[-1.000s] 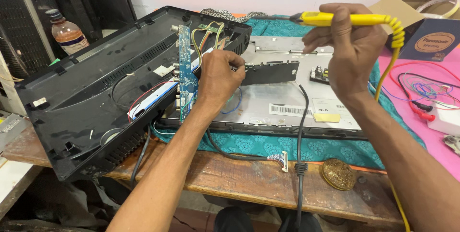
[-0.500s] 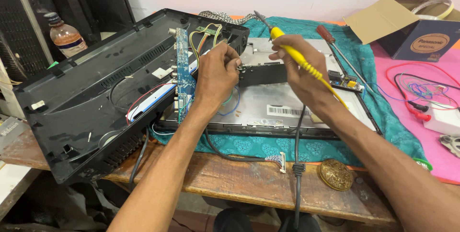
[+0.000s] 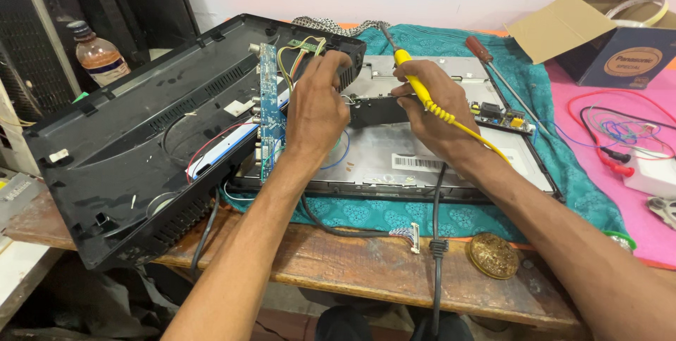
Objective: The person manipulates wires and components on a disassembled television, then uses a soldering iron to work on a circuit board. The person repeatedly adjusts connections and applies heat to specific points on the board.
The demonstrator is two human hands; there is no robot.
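An opened flat-screen set lies on the bench, its grey metal panel back (image 3: pixel 394 147) facing up. My left hand (image 3: pixel 315 105) pinches the coloured wires at the top of an upright blue circuit board (image 3: pixel 268 112). My right hand (image 3: pixel 435 109) holds a yellow soldering iron (image 3: pixel 415 80), tip pointing away from me, and rests on a black bracket (image 3: pixel 377 110) on the panel. The iron's coiled yellow cord runs back along my right wrist.
The black plastic back cover (image 3: pixel 134 144) leans at the left. A red-handled screwdriver (image 3: pixel 493 63) lies on the teal cloth (image 3: pixel 451 214). A cardboard box (image 3: pixel 620 38), red and black probe leads (image 3: pixel 612 151), a brass wool pad (image 3: pixel 492 255) and a bottle (image 3: pixel 98 56) stand around.
My right hand has come down from the upper right with the yellow iron and settled on the black bracket. The left hand has stayed on the board's wires.
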